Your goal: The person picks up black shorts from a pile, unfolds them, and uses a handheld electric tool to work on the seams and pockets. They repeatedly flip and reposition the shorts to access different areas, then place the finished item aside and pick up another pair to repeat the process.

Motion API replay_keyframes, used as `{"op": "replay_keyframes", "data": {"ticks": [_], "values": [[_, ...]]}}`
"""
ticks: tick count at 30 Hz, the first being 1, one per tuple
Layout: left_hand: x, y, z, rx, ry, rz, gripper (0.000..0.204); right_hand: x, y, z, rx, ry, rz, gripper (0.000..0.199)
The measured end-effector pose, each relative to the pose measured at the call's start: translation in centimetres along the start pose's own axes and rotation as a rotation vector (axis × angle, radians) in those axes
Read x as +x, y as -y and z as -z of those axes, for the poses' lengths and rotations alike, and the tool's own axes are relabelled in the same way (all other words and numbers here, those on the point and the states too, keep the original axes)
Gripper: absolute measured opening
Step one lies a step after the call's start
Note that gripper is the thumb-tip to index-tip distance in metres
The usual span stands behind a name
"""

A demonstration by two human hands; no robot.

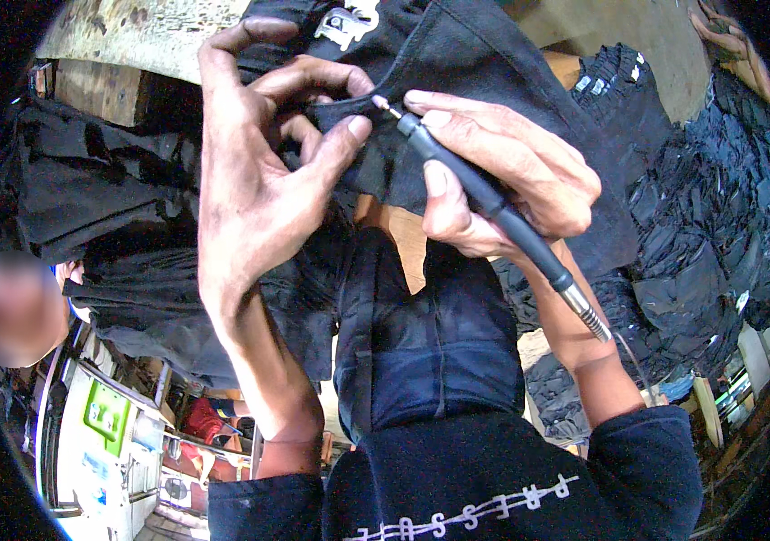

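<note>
**Black cloth pinched, tool tip at its edge**

Black cloth [457, 54] is caught in the left hand [258, 180]: thumb and forefinger close on a fold of it near the top of the view, while the other fingers spread loosely. The right hand [502, 171] is wrapped around a slim black tool [475, 185], held like a pen between thumb and forefinger. The tool's small metal tip touches the cloth just beside the left thumb. Its body runs down and to the right across the right palm and ends in a metal spring collar near the wrist, where a thin cord leaves it.

The cloth hangs from above, over the hands and down behind the right one. Below the hands lie the person's dark blue trousers [430, 343], with a strip of wooden table [403, 239] showing between them and the cloth. More black garments [87, 198] lie heaped to the left, and a big pile of black pieces [719, 225] fills the right side. At the lower left stands a white and green machine [105, 424].
</note>
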State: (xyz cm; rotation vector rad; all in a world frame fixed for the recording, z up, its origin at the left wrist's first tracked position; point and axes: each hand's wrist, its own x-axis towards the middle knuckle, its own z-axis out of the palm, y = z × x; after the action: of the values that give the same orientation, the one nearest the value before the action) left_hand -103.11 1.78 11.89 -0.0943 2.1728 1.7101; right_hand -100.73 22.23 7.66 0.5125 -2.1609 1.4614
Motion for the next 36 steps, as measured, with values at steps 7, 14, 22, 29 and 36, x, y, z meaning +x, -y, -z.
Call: {"op": "replay_keyframes", "data": {"ticks": [7,14,22,29,36], "values": [[0.0,0.1,0.1,-0.038,-0.005,-0.002,0.076,0.2,0.1,0.6,0.000,0.071,-0.021,0.025],[0.0,0.4,0.1,-0.050,0.012,-0.036,0.075,0.0,-0.2,0.3,-0.035,0.009,-0.033,0.022],[-0.1,0.2,0.1,-0.068,0.014,-0.003,0.077,0.0,-0.4,0.6,-0.006,0.013,-0.024,0.024],[0.0,0.1,-0.1,-0.065,0.015,-0.012,0.075,0.0,-0.3,0.6,-0.040,-0.013,-0.060,0.023],[-0.1,0.3,0.0,-0.083,0.010,-0.004,0.077,-0.2,0.1,1.1,-0.019,0.035,-0.089,0.028]]}}
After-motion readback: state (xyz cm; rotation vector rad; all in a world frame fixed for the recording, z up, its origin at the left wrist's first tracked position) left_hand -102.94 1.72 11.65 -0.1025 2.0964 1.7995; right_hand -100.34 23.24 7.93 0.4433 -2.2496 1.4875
